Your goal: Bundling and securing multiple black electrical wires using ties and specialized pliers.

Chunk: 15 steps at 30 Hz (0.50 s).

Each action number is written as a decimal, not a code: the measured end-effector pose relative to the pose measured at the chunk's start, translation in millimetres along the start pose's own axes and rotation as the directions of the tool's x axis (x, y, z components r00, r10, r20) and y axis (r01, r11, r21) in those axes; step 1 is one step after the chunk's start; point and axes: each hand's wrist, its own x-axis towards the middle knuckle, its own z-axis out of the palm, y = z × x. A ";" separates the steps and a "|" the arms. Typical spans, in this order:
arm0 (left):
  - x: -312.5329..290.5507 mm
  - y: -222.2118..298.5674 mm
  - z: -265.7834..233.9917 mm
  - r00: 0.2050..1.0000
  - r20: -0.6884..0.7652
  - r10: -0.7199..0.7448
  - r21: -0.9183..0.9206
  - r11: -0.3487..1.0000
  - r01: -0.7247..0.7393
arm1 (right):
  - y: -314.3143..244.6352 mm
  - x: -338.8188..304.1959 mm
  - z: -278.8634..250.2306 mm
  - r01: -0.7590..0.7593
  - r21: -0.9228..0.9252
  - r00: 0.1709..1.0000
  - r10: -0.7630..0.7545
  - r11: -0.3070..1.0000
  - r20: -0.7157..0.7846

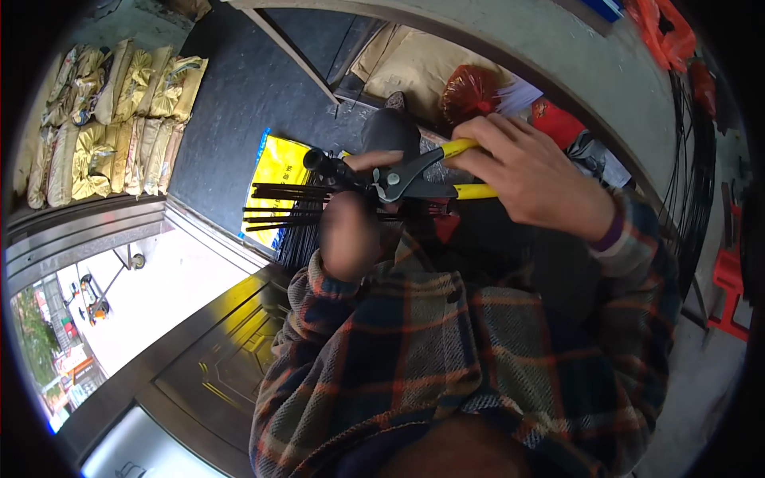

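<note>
My right hand (518, 171) is closed around the yellow-gripped handles of a cutter (414, 175), a plier-like tool with dark arms and a round pivot. Its handles are spread apart, and its jaws sit beside a black tube-like piece (319, 162) and several thin black rods (279, 209). Below the jaws my left hand (348, 235), partly blurred, is wrapped around the bundle of rods. The rod ends stick out to the left, over a yellow and blue printed bag (279, 171). What lies exactly between the jaws is hidden.
Stacked long wrapped packages (111, 119) lie at the far left. A metal-framed table (574, 88) runs across the upper right, with a red plastic bag (470, 92) beneath. Long black strands (689, 167) hang at the right, near a red stool (729, 291). A dark panelled door (215, 350) stands lower left.
</note>
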 end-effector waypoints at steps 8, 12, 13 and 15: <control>-2.1 0.9 9.1 0.985 0.157 0.079 -0.192 0.980 -0.048 | 17.2 3.4 -46.9 -0.592 0.616 0.717 -0.009 0.519 0.697; 0.0 5.5 14.3 0.972 0.206 0.112 -0.075 0.992 -0.098 | 19.3 9.8 -55.6 -0.498 0.581 0.740 -0.034 0.644 0.672; 0.8 6.6 15.1 0.971 0.216 0.107 -0.067 0.993 -0.095 | 20.3 10.4 -56.6 -0.457 0.570 0.753 -0.044 0.683 0.656; 2.3 8.8 16.1 0.972 0.219 0.083 -0.052 0.996 -0.074 | 22.7 10.9 -57.4 -0.393 0.599 0.793 -0.072 0.698 0.604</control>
